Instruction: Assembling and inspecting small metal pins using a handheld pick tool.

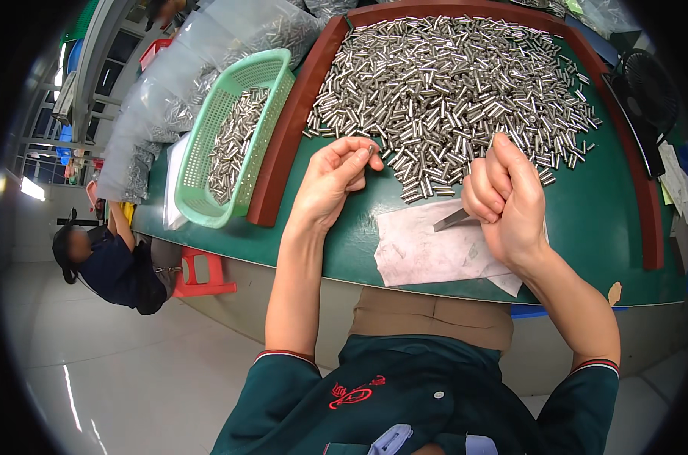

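Note:
My left hand (335,180) is closed in a pinch above the near left edge of a pile of short metal pins (442,91). Between its thumb and forefinger shows the end of one small metal pin (371,150). My right hand (504,199) makes a fist over the near side of the pile, thumb pointing up. From the underside of that fist sticks out a flat grey metal strip (451,221); the rest of it is hidden by the fingers. Below the strip lies a stained pale cloth (412,254), flat on the green table (344,250).
Dark red wooden rails (283,163) border the pile. Left of them stands a light green plastic basket (196,182) holding more pins. Clear plastic bags (150,114) of parts line the far left. A black fan (643,95) stands right. Another person (120,265) sits near a red stool (205,274).

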A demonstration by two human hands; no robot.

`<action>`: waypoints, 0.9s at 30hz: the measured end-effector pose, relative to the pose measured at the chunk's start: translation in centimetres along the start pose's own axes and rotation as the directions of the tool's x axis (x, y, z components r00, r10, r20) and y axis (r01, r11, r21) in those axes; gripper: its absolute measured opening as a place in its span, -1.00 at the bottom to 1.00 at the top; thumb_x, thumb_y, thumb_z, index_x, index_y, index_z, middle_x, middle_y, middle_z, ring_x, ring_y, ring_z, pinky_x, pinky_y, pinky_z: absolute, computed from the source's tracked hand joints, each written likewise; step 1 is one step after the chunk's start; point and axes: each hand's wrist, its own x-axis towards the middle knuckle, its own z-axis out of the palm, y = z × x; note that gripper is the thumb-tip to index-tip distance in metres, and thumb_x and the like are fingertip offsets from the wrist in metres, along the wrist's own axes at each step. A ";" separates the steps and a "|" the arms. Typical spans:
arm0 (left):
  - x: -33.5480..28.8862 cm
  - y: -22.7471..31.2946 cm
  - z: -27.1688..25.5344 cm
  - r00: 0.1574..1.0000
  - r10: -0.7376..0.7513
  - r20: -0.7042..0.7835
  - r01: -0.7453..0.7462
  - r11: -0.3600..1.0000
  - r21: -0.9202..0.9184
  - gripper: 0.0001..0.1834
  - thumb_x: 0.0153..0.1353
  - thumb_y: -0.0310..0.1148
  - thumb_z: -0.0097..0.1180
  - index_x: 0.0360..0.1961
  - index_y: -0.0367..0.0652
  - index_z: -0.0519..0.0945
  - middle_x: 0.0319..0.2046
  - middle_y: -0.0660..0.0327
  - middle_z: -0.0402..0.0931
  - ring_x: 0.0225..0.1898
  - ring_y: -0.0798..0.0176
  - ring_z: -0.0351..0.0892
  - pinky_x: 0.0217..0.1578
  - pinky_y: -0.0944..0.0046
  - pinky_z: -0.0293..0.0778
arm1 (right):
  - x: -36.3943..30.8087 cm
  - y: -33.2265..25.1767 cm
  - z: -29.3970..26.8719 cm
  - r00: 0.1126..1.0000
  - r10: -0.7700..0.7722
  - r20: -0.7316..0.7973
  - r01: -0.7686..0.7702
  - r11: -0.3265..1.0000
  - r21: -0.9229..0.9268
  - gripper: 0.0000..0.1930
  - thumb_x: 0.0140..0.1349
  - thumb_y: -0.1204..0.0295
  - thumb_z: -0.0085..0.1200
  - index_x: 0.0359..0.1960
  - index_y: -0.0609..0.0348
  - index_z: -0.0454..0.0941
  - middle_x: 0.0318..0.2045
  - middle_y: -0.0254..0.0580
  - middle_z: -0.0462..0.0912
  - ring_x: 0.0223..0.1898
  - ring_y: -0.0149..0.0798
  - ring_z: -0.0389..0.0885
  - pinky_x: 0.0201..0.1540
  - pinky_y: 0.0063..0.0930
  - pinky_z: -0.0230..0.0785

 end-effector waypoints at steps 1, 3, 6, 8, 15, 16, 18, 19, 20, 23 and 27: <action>-0.1 0.0 0.0 1.000 -0.005 -0.005 0.005 1.000 0.007 -0.88 0.15 -0.45 -0.06 -0.32 -0.26 0.45 -0.53 0.25 0.45 -0.69 0.61 0.10 -0.69 0.57 -0.02 | 0.0 0.0 0.0 1.000 0.000 0.000 0.000 1.000 0.000 -0.55 0.25 0.27 -0.33 -0.83 0.00 0.00 -0.89 -0.42 0.05 -0.83 -0.54 -0.07 -0.78 -0.66 -0.19; -0.1 0.0 0.1 1.000 -0.006 -0.008 0.006 1.000 0.016 -0.88 0.15 -0.45 -0.07 -0.32 -0.27 0.45 -0.54 0.25 0.45 -0.69 0.61 0.09 -0.69 0.58 -0.02 | -0.1 0.0 0.0 1.000 -0.002 0.000 0.002 1.000 0.000 -0.55 0.25 0.27 -0.32 -0.83 0.00 0.00 -0.89 -0.41 0.05 -0.83 -0.54 -0.08 -0.78 -0.66 -0.19; -0.6 -0.1 0.9 1.000 -0.005 -0.028 0.008 0.993 0.117 -0.88 0.15 -0.44 -0.07 -0.33 -0.27 0.44 -0.56 0.27 0.44 -0.68 0.62 0.11 -0.68 0.59 0.00 | 0.0 0.1 -0.2 1.000 -0.003 -0.008 0.003 1.000 -0.002 -0.55 0.25 0.26 -0.32 -0.84 0.00 0.00 -0.90 -0.41 0.05 -0.84 -0.54 -0.08 -0.78 -0.66 -0.20; -2.0 0.3 2.4 0.998 0.006 -0.064 0.016 0.943 0.333 -0.88 0.13 -0.44 -0.05 -0.38 -0.28 0.43 -0.59 0.31 0.44 -0.64 0.58 0.21 -0.66 0.57 0.11 | 0.1 0.1 -0.2 1.000 0.002 -0.011 -0.002 1.000 0.017 -0.54 0.24 0.27 -0.30 -0.84 0.01 0.00 -0.90 -0.40 0.05 -0.84 -0.53 -0.07 -0.78 -0.65 -0.20; -6.1 -1.3 7.0 0.958 0.258 0.126 -0.232 0.436 0.870 -0.90 -0.09 -0.56 0.10 -0.54 -0.27 0.42 -0.78 0.15 0.31 -0.76 0.18 0.29 -0.70 0.29 0.22 | -0.1 0.1 -0.1 0.999 -0.025 0.027 0.026 0.999 -0.041 -0.55 0.26 0.25 -0.42 -0.83 -0.02 -0.04 -0.90 -0.41 0.02 -0.83 -0.50 -0.12 -0.74 -0.61 -0.18; -6.1 -1.5 7.1 0.960 0.250 0.129 -0.231 0.443 0.866 -0.90 -0.09 -0.56 0.10 -0.54 -0.27 0.42 -0.78 0.15 0.31 -0.76 0.18 0.29 -0.70 0.29 0.22 | -0.2 0.2 -0.2 0.999 -0.041 0.029 0.042 0.999 -0.028 -0.55 0.26 0.25 -0.42 -0.83 -0.02 -0.03 -0.90 -0.41 0.02 -0.83 -0.50 -0.12 -0.73 -0.61 -0.18; -6.1 -1.8 7.2 0.949 0.307 0.070 -0.201 0.421 0.885 -0.90 -0.09 -0.55 0.11 -0.58 -0.26 0.42 -0.79 0.15 0.31 -0.76 0.18 0.29 -0.70 0.28 0.21 | -0.1 0.3 -0.3 0.997 -0.059 0.039 0.060 0.998 -0.021 -0.56 0.25 0.25 -0.43 -0.83 -0.02 -0.03 -0.90 -0.42 0.02 -0.83 -0.50 -0.12 -0.73 -0.60 -0.18; -6.1 -2.0 7.1 0.953 0.299 0.050 -0.178 0.417 0.891 -0.89 -0.10 -0.55 0.12 -0.61 -0.27 0.43 -0.79 0.16 0.30 -0.77 0.21 0.28 -0.70 0.29 0.21 | -0.1 0.4 -0.3 0.998 -0.060 0.037 0.061 0.998 -0.020 -0.56 0.25 0.26 -0.43 -0.84 -0.02 -0.04 -0.90 -0.42 0.02 -0.83 -0.50 -0.13 -0.73 -0.60 -0.18; -6.1 -2.0 7.2 0.954 0.295 0.055 -0.181 0.418 0.890 -0.89 -0.10 -0.55 0.12 -0.61 -0.27 0.43 -0.79 0.16 0.30 -0.77 0.21 0.28 -0.70 0.29 0.21 | -0.2 0.4 -0.3 0.996 -0.069 0.048 0.070 0.997 -0.022 -0.56 0.25 0.26 -0.44 -0.84 -0.02 -0.04 -0.90 -0.42 0.02 -0.84 -0.50 -0.13 -0.73 -0.60 -0.18; -6.2 -2.1 7.4 0.953 0.300 0.032 -0.168 0.440 0.882 -0.90 -0.11 -0.55 0.13 -0.60 -0.27 0.44 -0.80 0.18 0.29 -0.78 0.26 0.26 -0.71 0.32 0.19 | -0.3 0.5 -0.2 0.995 -0.089 0.052 0.090 0.996 -0.011 -0.56 0.25 0.27 -0.45 -0.84 -0.03 -0.04 -0.90 -0.42 0.02 -0.84 -0.50 -0.13 -0.74 -0.61 -0.17; -6.2 -2.4 7.3 0.952 0.305 0.020 -0.169 0.470 0.866 -0.91 -0.11 -0.55 0.15 -0.59 -0.27 0.46 -0.80 0.20 0.27 -0.78 0.32 0.22 -0.72 0.37 0.18 | -0.5 0.6 0.0 0.994 -0.090 0.057 0.090 0.996 0.002 -0.56 0.25 0.26 -0.46 -0.84 -0.03 -0.03 -0.90 -0.43 0.02 -0.84 -0.52 -0.13 -0.74 -0.63 -0.18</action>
